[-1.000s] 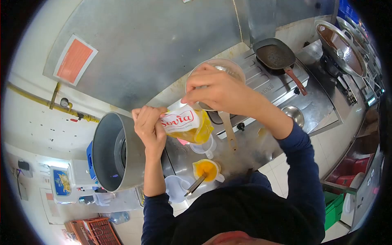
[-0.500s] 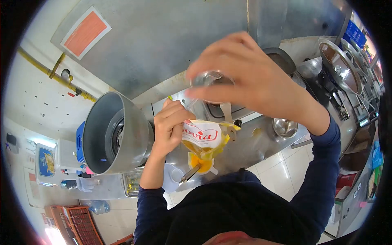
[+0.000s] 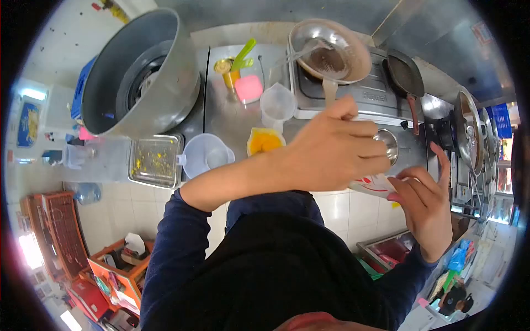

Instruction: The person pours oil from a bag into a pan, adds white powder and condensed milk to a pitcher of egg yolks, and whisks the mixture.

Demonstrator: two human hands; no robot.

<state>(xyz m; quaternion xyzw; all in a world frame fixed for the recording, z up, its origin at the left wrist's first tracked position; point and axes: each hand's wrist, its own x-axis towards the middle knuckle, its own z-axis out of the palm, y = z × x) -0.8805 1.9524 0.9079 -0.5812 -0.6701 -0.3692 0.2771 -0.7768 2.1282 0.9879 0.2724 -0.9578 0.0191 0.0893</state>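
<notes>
My left hand (image 3: 345,143) reaches across to the right, its fingers closed on a soft pouch (image 3: 372,185) with white and red print. Most of the pouch is hidden under that hand. At its right edge, my right hand (image 3: 425,207) pinches it between thumb and fingers, other fingertips raised. Behind my left forearm stands a cup holding a yellow-orange mass (image 3: 265,142), partly covered by the arm. A small metal bowl (image 3: 388,144) sits just beyond my left hand.
A large grey pot (image 3: 185,94) stands at left, near a tray with yellow bits (image 3: 157,160) and a translucent jug (image 3: 207,154). Further back are a measuring cup (image 3: 277,105), a pink-lidded container (image 3: 248,88) and a can (image 3: 229,77). A pan (image 3: 359,58) rests on the stove.
The pouch has moved right, away from above the yellow-orange cup. My left hand has crossed over with it; my right hand came down from above the counter onto its edge. The view has shifted.
</notes>
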